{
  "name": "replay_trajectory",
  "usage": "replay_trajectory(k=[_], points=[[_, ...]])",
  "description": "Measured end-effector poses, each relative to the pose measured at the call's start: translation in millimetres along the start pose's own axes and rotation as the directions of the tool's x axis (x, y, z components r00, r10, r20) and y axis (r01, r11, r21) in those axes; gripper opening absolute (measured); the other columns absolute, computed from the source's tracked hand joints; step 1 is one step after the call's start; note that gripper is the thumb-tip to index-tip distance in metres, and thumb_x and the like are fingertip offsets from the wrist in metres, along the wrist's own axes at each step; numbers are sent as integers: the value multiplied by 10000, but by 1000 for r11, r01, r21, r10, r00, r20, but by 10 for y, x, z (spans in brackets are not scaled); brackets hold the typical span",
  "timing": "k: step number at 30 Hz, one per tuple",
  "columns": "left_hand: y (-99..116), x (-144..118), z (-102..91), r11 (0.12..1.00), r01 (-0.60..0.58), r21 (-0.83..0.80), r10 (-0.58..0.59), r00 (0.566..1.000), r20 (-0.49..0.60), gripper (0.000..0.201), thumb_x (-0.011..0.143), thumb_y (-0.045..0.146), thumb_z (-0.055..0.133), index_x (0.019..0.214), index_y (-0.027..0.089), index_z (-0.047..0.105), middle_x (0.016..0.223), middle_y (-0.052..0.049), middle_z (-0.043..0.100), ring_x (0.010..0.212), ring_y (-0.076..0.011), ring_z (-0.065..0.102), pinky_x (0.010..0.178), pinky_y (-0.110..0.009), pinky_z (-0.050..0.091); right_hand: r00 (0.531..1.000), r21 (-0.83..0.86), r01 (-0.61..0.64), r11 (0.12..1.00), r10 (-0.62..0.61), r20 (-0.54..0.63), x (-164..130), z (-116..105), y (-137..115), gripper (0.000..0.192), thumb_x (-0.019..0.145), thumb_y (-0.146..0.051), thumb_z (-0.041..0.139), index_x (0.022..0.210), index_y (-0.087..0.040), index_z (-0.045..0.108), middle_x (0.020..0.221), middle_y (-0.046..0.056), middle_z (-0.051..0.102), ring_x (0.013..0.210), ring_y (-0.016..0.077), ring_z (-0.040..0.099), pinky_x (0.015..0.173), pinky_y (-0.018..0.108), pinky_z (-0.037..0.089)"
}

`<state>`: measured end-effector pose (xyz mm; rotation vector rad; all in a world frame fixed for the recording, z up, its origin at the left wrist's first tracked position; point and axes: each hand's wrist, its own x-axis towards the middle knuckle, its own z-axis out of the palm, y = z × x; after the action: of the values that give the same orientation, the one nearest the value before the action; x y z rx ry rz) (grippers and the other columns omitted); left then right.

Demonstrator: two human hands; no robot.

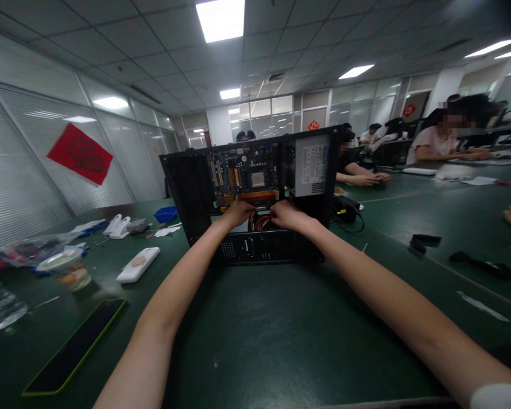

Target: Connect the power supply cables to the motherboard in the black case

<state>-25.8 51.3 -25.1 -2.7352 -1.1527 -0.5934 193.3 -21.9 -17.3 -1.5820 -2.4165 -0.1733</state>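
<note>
Reaching into the open computer case [196, 187], the left hand [237, 212] and right hand [286, 214] were close together, fingers curled on the cables [262, 220] below the motherboard [244, 176]. A phone [74, 346] lay at eight o'clock on the green table [272, 329].

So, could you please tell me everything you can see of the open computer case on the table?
The computer case is black metal, open towards the camera, standing on the green table. Inside are a blue motherboard and, to its right, a grey power supply. Both hands, left hand and right hand, reach in among red and yellow cables.
</note>
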Motion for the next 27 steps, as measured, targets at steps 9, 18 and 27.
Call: replay_trajectory(k=[9,18,27], points=[[19,-25,2,992,-5,128,4,1000,3,287,932,111,605,1112,175,819,1073,-131,794,1064,-266,742,904,-319,540,1000,-4,7,1000,-7,6,-5,-18,-10,272,922,-226,631,1134,-154,787,1132,144,783,1064,259,724,850,265,509],[160,-29,-71,981,81,178,-84,996,7,267,949,173,593,1091,177,819,1052,-135,793,1036,-276,741,901,-331,540,994,-53,83,995,-87,-73,20,16,9,292,916,-179,610,1167,-118,747,1220,177,708,1166,287,660,925,296,484],[253,-21,-131,977,81,198,-85,996,12,260,935,145,598,1076,161,816,1079,-155,784,1063,-306,734,893,-353,545,959,-101,252,962,-262,-106,298,0,-39,313,991,-142,499,1257,-116,662,1296,178,646,1150,251,648,956,305,468]])
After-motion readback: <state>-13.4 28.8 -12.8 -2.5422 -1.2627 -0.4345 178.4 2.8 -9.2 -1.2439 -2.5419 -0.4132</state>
